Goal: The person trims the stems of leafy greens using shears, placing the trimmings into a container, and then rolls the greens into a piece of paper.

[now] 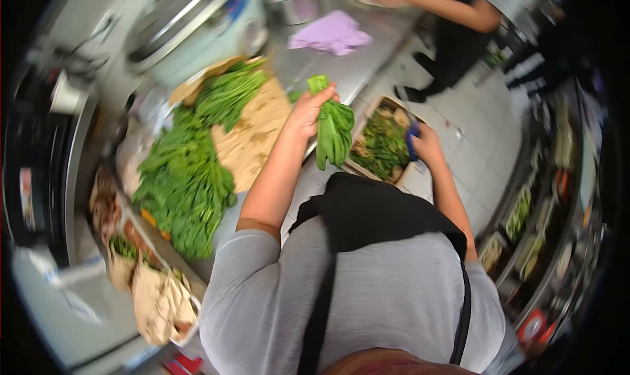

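A bunch of leafy greens (335, 135) hangs leaves down from my left hand (308, 112), whose fingers are wrapped round its pale stem end. My right hand (428, 146) is closed on a blue-handled tool (413, 141); its working end cannot be made out. That hand is by the right rim of a crate (405, 176) holding leaf trimmings (382, 139) on the floor. To the left of my left arm, a big pile of leafy greens (187, 171) lies on the counter, beside and partly on brown paper (249, 139).
On the steel counter (279, 57) lie a purple cloth (331, 34) and a large lidded tub (197, 30). Another person's arm (453, 11) reaches over the far end. Food containers (518, 214) line the right side. Paper-wrapped produce (161, 303) sits lower left.
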`<state>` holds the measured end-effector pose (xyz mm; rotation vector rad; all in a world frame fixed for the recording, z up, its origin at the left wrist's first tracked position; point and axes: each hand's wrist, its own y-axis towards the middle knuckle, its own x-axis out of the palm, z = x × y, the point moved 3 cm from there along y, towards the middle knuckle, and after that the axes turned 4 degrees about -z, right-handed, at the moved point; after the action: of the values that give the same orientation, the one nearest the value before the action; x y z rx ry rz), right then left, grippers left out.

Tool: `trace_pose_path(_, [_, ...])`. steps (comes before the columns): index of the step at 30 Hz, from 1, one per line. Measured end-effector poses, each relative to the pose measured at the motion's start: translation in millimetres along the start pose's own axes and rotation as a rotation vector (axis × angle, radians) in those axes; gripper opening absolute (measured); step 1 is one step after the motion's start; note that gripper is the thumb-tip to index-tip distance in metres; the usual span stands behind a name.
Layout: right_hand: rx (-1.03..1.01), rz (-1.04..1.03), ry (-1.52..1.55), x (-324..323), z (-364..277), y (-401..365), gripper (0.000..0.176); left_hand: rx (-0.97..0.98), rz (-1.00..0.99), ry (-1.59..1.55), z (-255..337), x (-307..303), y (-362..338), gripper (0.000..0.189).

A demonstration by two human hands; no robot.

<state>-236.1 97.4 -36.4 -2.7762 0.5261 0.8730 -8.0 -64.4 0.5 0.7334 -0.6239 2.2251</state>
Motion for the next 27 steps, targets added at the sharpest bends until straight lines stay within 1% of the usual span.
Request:
trace_pose_path(1, [0.036, 0.0, -0.047, -2.8, -3.9, -1.7, 0.02, 0.14, 0.077, 0.246, 25.4, -2.3, -19.4, 0.029])
trace_pose_path(2, [-0.011, 0.065, -0.035, -0.9, 10.2, 0.6, 0.021, 0.258, 0.164, 0.494, 50.5, 2.7, -42.2, 0.03])
trace_pose_path(3, [0.056, 0.029, 0.005, 0.7, 32.7, 4.1, 0.023, 0.352, 0.25, 0.744, 70.2, 7.5, -62.6, 0.03])
trace_pose_path(4, [0.073, 0.016, -0.021, -3.3, 33.8, 1.1, 0.024, 0.355, 0.336, 0.995, 89.6, 1.5, -84.4, 0.036])
trace_pose_path(6, [0.125, 0.006, 0.035, -2.0, 46.2, -4.7, 0.019, 0.273, 0.795, 1.697, 122.8, -4.1, -134.0, 0.042])
trace_pose_path(7, [0.154, -0.013, 0.069, 0.5, 57.7, -6.8, 0.018, 0.191, 0.885, 1.774, 134.3, -12.8, -153.8, 0.047])
trace_pose_path(8, [0.186, -0.027, 0.105, 3.1, 69.9, -7.9, 0.017, 0.128, 1.046, 1.886, 140.5, -29.7, -171.8, 0.045])
trace_pose_path(9, [0.22, -0.039, 0.14, 5.9, 76.5, -9.2, 0.016, 0.103, 1.102, 1.913, 143.5, -50.1, -189.1, 0.045])
trace_pose_path(10, [0.244, -0.047, 0.149, 7.5, 69.9, -13.6, 0.013, -0.004, 1.162, 1.901, 143.5, -68.2, -204.1, 0.044])
trace_pose_path(13, [0.266, -0.112, 0.139, 20.1, 83.4, -11.6, 0.013, -0.127, 1.362, 1.89, 119.5, -122.2, -230.3, 0.042])
trace_pose_path(16, [0.172, -0.088, 0.104, 36.4, 70.1, -5.6, 0.014, -0.049, 1.471, 1.995, 86.2, -156.0, -224.1, 0.043])
trace_pose_path(19, [0.155, -0.13, 0.054, 48.7, 46.3, 0.4, 0.016, -0.144, 1.58, 2.058, 74.8, -168.3, -208.9, 0.044])
trace_pose_path(20, [0.139, -0.138, 0.003, 51.7, 45.1, 3.7, 0.018, -0.235, 1.586, 1.96, 75.4, -173.9, -204.6, 0.05])
trace_pose_path(23, [0.092, -0.135, -0.054, 61.0, 39.6, 6.2, 0.022, -0.222, 1.612, 1.984, 71.4, -162.2, -195.3, 0.059])
trace_pose_path(24, [0.154, -0.177, -0.061, 62.0, 31.0, 3.3, 0.016, -0.268, 1.566, 1.951, 68.9, -159.5, -195.8, 0.062])
trace_pose_path(26, [0.137, -0.169, -0.044, 65.0, 33.4, -1.2, 0.022, -0.343, 1.481, 1.889, 69.7, -151.5, -195.2, 0.068])
trace_pose_path(27, [0.129, -0.161, -0.03, 67.0, 34.9, -2.6, 0.026, -0.36, 1.467, 1.906, 74.6, -144.3, -194.9, 0.069])
